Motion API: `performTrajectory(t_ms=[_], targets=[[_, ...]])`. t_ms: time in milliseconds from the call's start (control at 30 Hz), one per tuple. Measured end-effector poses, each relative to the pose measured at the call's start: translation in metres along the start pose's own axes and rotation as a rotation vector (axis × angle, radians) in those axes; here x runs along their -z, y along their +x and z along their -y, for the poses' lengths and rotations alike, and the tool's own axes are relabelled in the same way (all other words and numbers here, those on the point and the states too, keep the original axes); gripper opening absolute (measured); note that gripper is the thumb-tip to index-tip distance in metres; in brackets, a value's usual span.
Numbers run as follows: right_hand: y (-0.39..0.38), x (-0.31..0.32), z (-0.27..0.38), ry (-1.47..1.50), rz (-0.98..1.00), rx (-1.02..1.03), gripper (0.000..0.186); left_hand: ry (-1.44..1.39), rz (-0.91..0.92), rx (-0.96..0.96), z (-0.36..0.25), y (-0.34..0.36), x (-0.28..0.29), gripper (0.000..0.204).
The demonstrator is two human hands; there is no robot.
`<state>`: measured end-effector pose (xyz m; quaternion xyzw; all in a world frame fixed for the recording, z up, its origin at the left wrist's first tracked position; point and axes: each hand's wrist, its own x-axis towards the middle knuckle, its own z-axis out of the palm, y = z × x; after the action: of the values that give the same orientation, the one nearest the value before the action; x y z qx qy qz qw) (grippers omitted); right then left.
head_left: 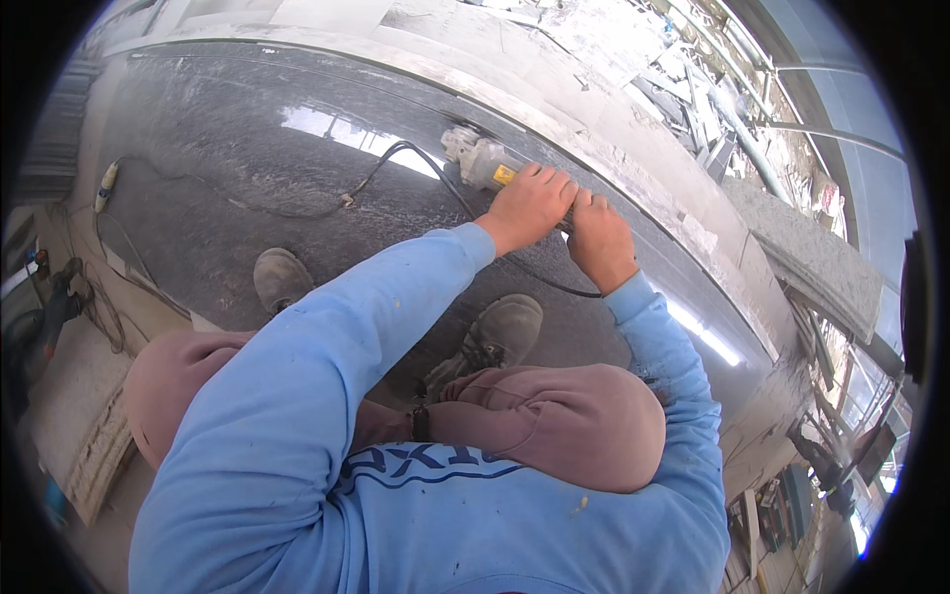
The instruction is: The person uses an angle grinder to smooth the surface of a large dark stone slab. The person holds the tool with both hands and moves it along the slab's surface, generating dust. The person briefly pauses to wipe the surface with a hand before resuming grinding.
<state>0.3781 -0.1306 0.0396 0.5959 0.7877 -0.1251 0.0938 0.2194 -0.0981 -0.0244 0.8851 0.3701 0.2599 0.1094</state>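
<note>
Slab (223,139), head view: dusty, glossy dark stone beneath grey boots (510,327)
Tool: dusty grey angle grinder (485,164) near the slab's far edge
Left fingers (556,182): wrapped round its body
Right fingers (598,205): wrapped round its rear
Room: pale broken rubble (693,104), upper right

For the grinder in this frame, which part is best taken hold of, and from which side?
Probably the long body of the grinder, behind its head, coming from the person's near, right side. The body runs diagonally over the dark slab, with the head at the far left end, so its nearer end faces the person. The left hand and right hand close around that end.
</note>
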Motion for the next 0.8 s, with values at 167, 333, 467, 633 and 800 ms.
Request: performTrajectory(t_ms=[167, 333, 467, 633, 800], targets=[[0.008, -0.009, -0.001, 0.013, -0.025, 0.035, 0.026, -0.007, 0.03, 0.004, 0.008, -0.003, -0.001, 0.018], [0.021, -0.024, 0.005, -0.004, -0.058, 0.04, 0.02, -0.012, 0.092, 0.018, 0.022, -0.008, -0.001, 0.031], [0.027, -0.026, 0.011, 0.002, -0.047, 0.036, 0.02, 0.01, 0.132, 0.015, 0.03, -0.01, 0.001, 0.029], [0.021, -0.014, 0.006, 0.08, 0.062, -0.027, 0.035, -0.016, 0.083, 0.005, 0.021, -0.005, 0.002, 0.027], [0.002, -0.001, -0.002, 0.04, 0.067, -0.048, 0.04, -0.052, 0.0, -0.01, 0.001, 0.001, 0.001, 0.023]])
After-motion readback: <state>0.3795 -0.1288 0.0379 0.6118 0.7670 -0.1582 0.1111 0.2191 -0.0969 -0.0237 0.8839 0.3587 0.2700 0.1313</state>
